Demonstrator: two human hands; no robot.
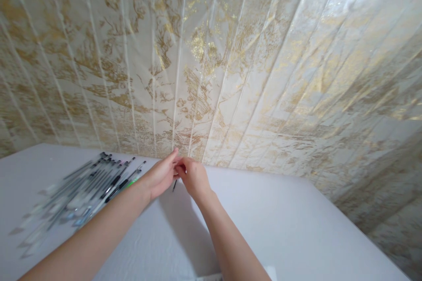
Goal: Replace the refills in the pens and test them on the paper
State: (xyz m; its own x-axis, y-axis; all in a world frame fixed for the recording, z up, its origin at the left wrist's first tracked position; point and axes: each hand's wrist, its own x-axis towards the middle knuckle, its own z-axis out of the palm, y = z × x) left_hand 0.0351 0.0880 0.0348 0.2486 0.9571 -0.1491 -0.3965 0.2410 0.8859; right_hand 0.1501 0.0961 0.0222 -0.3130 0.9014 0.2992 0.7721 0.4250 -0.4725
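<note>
Since a thin black rod (174, 185) is seemingly pinched by the right hand (194, 178), left hand (162, 176) half-curled, hold unclear, it could be dropped if grip is slackened.

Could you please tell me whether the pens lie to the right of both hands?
No, the pens lie on the white table, left of the left hand.

The pens (114, 180) look like smooth plastic, partly clear; the tabletop (280, 219) is smooth and mostly matt; the curtain (204, 74) resembles glossy, creased cloth with glittering metallic print.
</note>
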